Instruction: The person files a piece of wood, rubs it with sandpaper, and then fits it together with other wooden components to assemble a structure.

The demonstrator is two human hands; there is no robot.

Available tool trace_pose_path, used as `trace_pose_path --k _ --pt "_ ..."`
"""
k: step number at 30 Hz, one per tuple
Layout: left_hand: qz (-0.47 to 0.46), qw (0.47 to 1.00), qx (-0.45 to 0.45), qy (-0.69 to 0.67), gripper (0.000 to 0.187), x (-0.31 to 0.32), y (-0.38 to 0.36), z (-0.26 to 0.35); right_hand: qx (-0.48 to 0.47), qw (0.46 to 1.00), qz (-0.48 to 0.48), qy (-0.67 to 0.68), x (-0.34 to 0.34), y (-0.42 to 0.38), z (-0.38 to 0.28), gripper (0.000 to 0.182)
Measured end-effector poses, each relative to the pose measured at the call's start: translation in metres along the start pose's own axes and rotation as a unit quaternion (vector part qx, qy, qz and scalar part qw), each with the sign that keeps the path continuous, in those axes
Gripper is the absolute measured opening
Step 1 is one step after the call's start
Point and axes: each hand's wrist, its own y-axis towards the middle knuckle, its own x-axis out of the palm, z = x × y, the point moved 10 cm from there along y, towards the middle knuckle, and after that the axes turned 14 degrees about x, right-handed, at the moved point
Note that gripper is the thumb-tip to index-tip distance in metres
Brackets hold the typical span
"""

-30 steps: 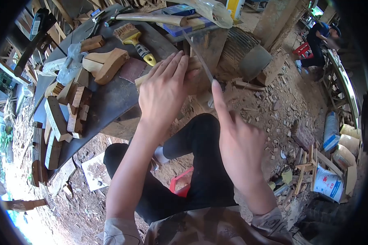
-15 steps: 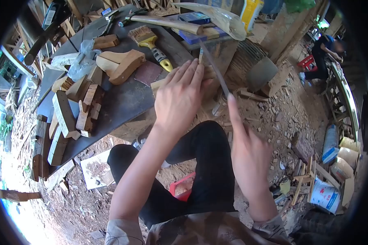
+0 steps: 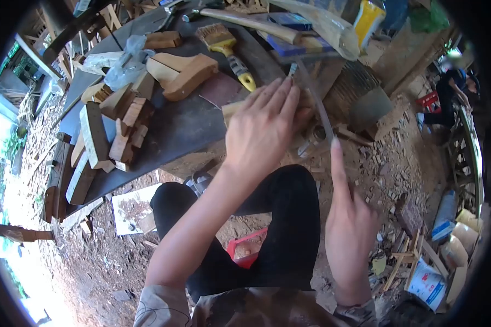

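My left hand [image 3: 261, 126] lies over a pale piece of wood [image 3: 232, 111] at the near edge of the dark tabletop, fingers together and pressing it down. Most of that wood is hidden under the hand. My right hand [image 3: 350, 223] is closed around the handle end of a long, thin metal file [image 3: 321, 103], its index finger stretched along the tool. The file slants up and left, its far end just beyond my left fingertips. Its handle is hidden in my palm. A yellow-handled paintbrush [image 3: 229, 52] and brown sandpaper [image 3: 220, 92] lie left of my left hand.
Shaped wood blocks [image 3: 188, 76] and a crumpled plastic bag [image 3: 126, 65] sit on the tabletop [image 3: 169, 136]. A hammer [image 3: 251, 24] lies at the back, near a blue box [image 3: 294, 46]. Wood chips cover the floor. Another person [image 3: 447, 98] is at far right.
The whole view has shifted, so the tabletop things and both hands appear farther right. The file has moved slightly right relative to my left hand, which stays on the wood.
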Motion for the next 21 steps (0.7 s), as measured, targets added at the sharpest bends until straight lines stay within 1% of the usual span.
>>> trace_pose_path --k 1,4,5,8,10,12,14,15,18,19,21 --pt "0.008 1.000 -0.010 -0.014 0.037 0.000 0.000 -0.001 0.003 1.000 -0.007 -0.029 0.000 0.002 -0.003 0.084" --pt "-0.011 0.999 0.005 -0.032 0.039 0.005 -0.002 0.000 -0.018 0.999 0.041 -0.001 0.019 0.034 -0.014 0.084" --pt "-0.013 0.999 0.005 -0.034 0.040 0.006 -0.002 0.000 -0.022 0.999 0.034 -0.012 0.018 0.035 -0.016 0.082" --pt "0.018 1.000 0.009 -0.005 0.035 -0.001 0.001 0.000 0.041 0.996 -0.055 0.048 0.009 0.015 0.001 0.086" --pt "0.013 1.000 0.003 0.010 0.035 -0.003 0.001 -0.006 0.041 0.997 -0.054 0.046 0.004 0.004 0.001 0.088" --pt "0.005 1.000 0.010 0.002 0.034 0.002 0.000 0.004 0.053 0.996 -0.059 0.030 0.005 -0.004 0.005 0.089" --pt "0.017 1.000 0.025 0.006 0.034 0.001 0.002 0.003 0.047 0.998 -0.048 0.010 0.010 0.019 -0.004 0.089" --pt "0.014 1.000 0.026 0.004 0.032 0.001 0.003 0.004 0.030 0.999 -0.024 -0.011 0.015 0.025 -0.008 0.089" --pt "0.020 0.999 0.035 0.008 0.031 0.000 0.004 0.002 0.046 0.998 -0.040 0.019 0.016 0.023 -0.003 0.087" --pt "0.026 0.999 0.033 0.010 0.032 0.000 0.003 0.002 0.057 0.998 -0.028 0.012 0.008 0.012 -0.001 0.084" --pt "0.028 0.999 0.030 0.018 0.032 -0.001 0.003 -0.001 0.063 0.996 -0.057 0.008 0.002 0.003 -0.003 0.082"
